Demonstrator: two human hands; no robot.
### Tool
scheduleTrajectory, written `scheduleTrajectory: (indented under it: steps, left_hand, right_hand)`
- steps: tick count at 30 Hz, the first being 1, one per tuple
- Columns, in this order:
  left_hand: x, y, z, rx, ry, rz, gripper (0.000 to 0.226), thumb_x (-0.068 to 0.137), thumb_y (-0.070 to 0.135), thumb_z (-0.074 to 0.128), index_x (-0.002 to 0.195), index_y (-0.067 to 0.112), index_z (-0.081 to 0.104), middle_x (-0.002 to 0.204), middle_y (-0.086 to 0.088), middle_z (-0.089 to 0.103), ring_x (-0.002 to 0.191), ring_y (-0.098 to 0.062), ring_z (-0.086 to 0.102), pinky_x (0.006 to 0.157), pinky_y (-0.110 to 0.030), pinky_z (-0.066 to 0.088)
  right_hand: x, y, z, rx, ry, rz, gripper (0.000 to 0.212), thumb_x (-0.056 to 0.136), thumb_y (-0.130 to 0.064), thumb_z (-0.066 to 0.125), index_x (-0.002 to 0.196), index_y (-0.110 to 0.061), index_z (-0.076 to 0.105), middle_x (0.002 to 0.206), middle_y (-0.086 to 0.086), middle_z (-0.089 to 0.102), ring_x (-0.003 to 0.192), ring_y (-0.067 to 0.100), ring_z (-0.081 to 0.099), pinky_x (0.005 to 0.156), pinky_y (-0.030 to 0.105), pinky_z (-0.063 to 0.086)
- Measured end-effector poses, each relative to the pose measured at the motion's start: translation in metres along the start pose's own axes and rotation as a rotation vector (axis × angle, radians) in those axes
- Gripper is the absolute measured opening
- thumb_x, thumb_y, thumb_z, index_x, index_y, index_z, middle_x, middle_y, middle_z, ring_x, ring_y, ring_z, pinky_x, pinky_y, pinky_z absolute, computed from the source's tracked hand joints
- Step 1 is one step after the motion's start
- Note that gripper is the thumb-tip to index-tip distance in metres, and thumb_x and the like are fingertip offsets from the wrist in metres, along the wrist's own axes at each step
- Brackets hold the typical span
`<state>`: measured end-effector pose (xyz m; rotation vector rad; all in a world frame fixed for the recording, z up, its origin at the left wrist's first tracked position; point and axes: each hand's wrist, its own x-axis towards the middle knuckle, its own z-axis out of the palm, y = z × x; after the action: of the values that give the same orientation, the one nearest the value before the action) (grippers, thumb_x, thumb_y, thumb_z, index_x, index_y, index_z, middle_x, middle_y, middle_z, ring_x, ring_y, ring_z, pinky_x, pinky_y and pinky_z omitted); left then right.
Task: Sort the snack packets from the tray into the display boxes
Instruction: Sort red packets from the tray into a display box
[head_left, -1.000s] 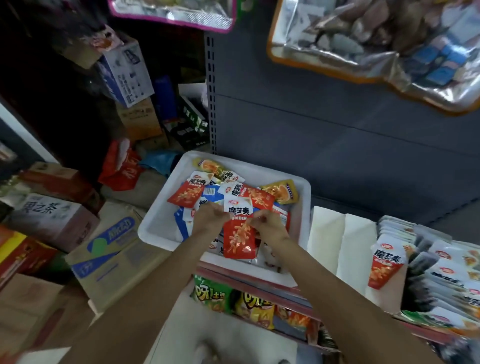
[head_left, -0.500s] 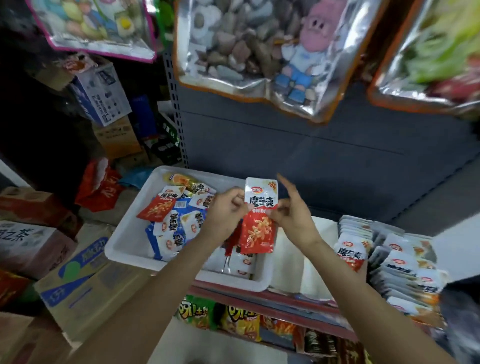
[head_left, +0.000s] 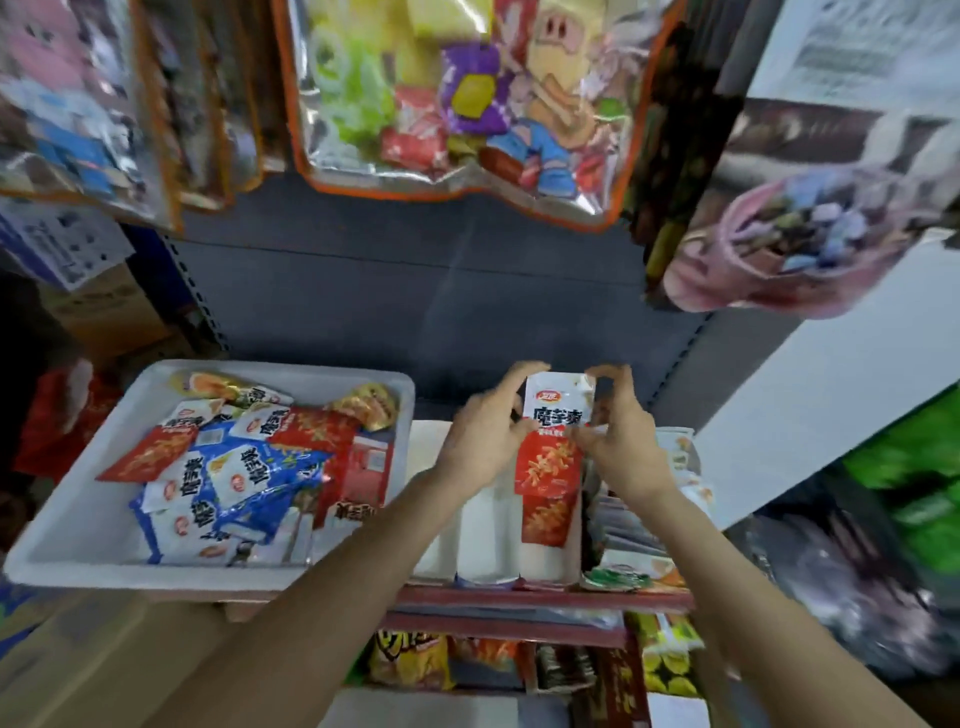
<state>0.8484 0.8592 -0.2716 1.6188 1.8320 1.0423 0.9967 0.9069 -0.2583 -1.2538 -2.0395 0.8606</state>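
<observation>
I am observing both hands holding one red-and-white packet (head_left: 553, 447) upright above the white display boxes (head_left: 488, 525), to the right of the tray (head_left: 104, 564). The left hand (head_left: 485, 441) is pinching the packet's left edge, thumb in front and fingers curled round the top corner. The right hand (head_left: 618, 441) is pinching the right edge, with the forefinger hooked over the top seal. Neither hand is spread.

The packet's lower end is hanging over the rightmost of the empty-looking white boxes; I cannot tell whether it is touching the box. More red, blue and yellow packets (head_left: 244, 467) are lying loose in the tray, so I am judging the sorting to be well short of finished. A box further right is already holding a row of packets (head_left: 631, 525).

On handling: I am judging the packet to be light, thin and soft, a glossy film pouch likely to bend and to slip under a loose grip. The flat sealed top edge and side seams are offering the firmest hold; squeezing the filled middle is risking crushed contents. A light pinch at both upper corners is keeping it straight for lowering edge-first into the box.
</observation>
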Motion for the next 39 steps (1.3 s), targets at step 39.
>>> scheduleTrajectory:
  steps: [39]
  left_hand:
    - [-0.065,-0.104,-0.086,0.138,0.249,-0.403,0.013,0.095,0.019,0.05,0.096,0.013,0.062,0.087,-0.006,0.065,0.076,-0.02,0.06,0.067,-0.03,0.05]
  right_hand:
    - [0.005,-0.039,0.129,-0.216,-0.391,-0.165,0.015,0.087,-0.014,0.061,0.102,-0.011,0.065,0.102,0.003,0.06,0.088,0.012,0.051,0.078,0.018,0.039]
